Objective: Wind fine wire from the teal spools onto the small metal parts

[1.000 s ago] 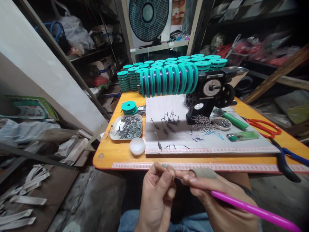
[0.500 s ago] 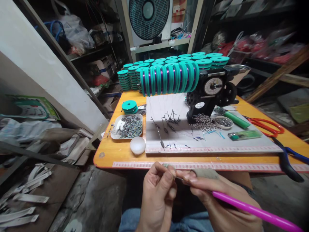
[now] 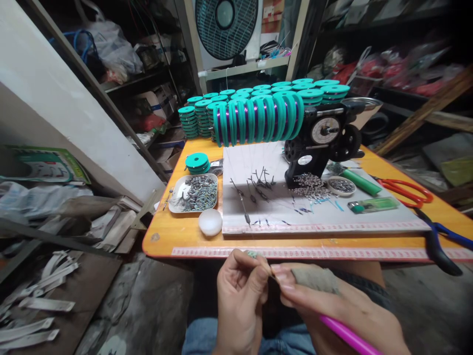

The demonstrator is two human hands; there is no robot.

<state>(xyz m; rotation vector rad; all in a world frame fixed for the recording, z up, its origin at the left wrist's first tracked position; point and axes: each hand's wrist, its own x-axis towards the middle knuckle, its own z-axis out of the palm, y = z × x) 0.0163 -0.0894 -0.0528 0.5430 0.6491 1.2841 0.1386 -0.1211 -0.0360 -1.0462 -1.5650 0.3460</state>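
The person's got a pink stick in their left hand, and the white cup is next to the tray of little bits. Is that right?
Not quite: the pink stick is in the right hand, as the head view shows. The white cup is next to the tray of little bits.

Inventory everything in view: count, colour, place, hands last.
table: one, yellow, centre
board: one, whitish, on table
machine: one, black, on board
mounted spools: several, teal, on machine
stacked spools: many, teal, table's back
tray: one, white, table's left
bowls: two, whitish, by tray and machine
scissors: one, orange, table's right
fan: one, dark, back
stick: one, magenta, in right hand
left hand: one, green at fingertips, front centre
right hand: one, grey wrap, front right
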